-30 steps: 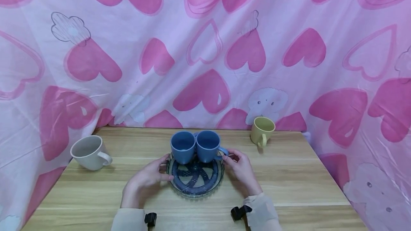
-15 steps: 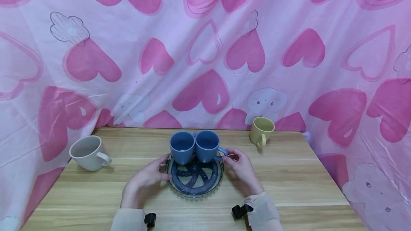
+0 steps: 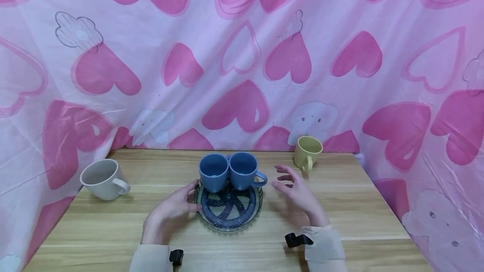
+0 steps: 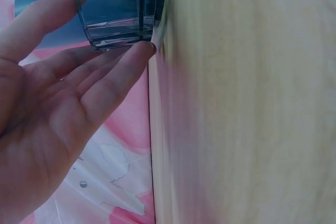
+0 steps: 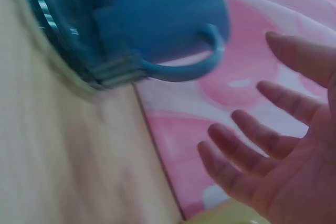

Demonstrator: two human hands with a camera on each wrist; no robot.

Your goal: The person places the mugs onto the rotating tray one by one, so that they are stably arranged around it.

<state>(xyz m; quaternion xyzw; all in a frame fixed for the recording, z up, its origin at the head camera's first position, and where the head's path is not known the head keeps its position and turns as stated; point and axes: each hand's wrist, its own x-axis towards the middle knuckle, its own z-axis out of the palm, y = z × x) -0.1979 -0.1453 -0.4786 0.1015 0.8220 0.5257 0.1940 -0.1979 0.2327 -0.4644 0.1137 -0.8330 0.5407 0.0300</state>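
Two blue mugs [image 3: 213, 180] stand side by side on the far part of a round glass dish [image 3: 228, 224] with a dark swirl pattern. My left hand [image 3: 168, 210] holds the dish's left rim; in the left wrist view its thumb [image 4: 47, 19] lies over the glass edge and the other fingers are against the outer wall. To the right of the dish, my right hand [image 3: 300, 196] is held apart from it, fingers spread and holding nothing. The right-hand mug's handle [image 5: 184, 69] points toward that hand, with a gap between them.
A light grey mug [image 3: 101, 181] stands on the left of the wooden table [image 3: 359, 217]. Near the back edge at right is a yellow mug [image 3: 307, 152]. Pink heart-patterned cloth [image 3: 234, 108] hangs behind and along both sides.
My right hand has let go of the dish's right side by the mug handle and moved away to the right, its fingers opening. My left hand, the dish and the mugs stay put.
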